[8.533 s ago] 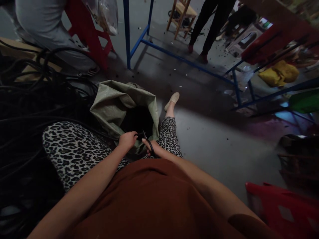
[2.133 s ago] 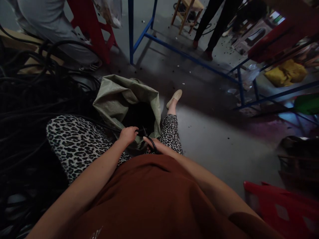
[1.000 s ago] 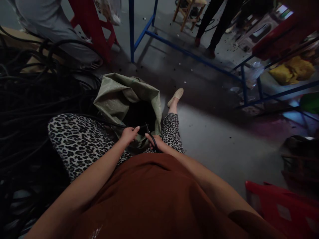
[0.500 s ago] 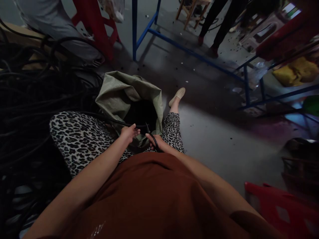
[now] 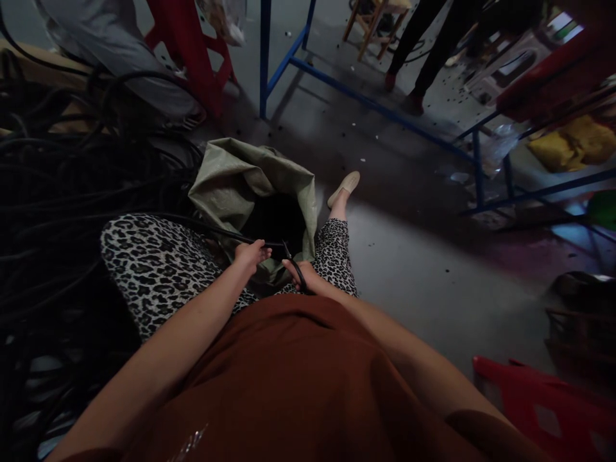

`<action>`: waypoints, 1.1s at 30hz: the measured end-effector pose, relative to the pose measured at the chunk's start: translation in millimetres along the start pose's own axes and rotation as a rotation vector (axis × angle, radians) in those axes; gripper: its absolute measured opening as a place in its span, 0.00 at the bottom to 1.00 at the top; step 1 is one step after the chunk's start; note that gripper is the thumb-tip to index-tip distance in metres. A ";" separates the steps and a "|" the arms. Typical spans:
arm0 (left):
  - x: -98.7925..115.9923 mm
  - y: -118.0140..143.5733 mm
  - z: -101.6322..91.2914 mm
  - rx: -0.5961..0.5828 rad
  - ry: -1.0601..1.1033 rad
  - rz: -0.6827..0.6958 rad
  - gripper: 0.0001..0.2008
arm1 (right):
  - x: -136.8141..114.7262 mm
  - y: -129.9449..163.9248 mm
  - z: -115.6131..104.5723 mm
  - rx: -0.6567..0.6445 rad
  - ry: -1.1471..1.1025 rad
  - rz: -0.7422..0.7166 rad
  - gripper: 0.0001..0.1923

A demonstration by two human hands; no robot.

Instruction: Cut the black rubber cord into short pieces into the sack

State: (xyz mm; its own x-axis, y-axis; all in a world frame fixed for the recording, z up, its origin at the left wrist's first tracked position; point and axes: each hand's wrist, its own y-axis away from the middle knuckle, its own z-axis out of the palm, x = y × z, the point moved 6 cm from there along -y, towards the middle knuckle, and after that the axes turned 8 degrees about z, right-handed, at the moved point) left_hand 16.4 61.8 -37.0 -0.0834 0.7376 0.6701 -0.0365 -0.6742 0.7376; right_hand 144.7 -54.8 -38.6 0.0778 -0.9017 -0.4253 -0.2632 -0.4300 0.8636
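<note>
Rust-brown top point(image 5: 298, 385), leopard-print trousers point(image 5: 154, 269), beige flat shoe point(image 5: 344, 188).

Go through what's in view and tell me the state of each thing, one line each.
Left hand: gripping a black cable over the lap.
Right hand: closed on scissors, blades pointing at the cable.
Green sack: open, mouth facing up, between the knees.
Cable pile: tangled, heaped on the person's left.

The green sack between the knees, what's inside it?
The sack stands open, but its mouth is a dark hollow and the contents cannot be made out. A black cable runs to the left hand at the mouth; the right hand holds black-handled scissors.
</note>
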 end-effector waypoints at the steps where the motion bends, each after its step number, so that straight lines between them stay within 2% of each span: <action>1: 0.5 -0.2 -0.1 0.001 -0.002 0.006 0.05 | 0.5 -0.9 -0.2 0.007 0.014 -0.009 0.29; 12: 3.1 -2.8 -1.3 0.027 -0.001 0.049 0.06 | 4.2 0.3 -6.6 0.032 -0.035 0.023 0.28; 17: 5.4 -3.8 -0.5 0.013 0.047 0.077 0.07 | 7.0 3.0 -2.2 -0.078 -0.164 0.066 0.26; 22: 5.6 -3.3 1.0 -0.002 0.070 0.078 0.07 | 0.3 10.2 2.2 -0.152 -0.180 0.052 0.25; 33: 3.1 0.5 4.0 -0.035 0.061 0.036 0.05 | -0.9 2.9 10.7 -0.155 -0.206 0.069 0.25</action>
State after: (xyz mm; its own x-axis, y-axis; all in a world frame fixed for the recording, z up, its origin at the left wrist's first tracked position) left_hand 20.1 63.9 -34.3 -0.1458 0.7096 0.6893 -0.0671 -0.7023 0.7087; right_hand 133.5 -54.8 -38.6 -0.1364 -0.9078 -0.3966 -0.1094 -0.3841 0.9168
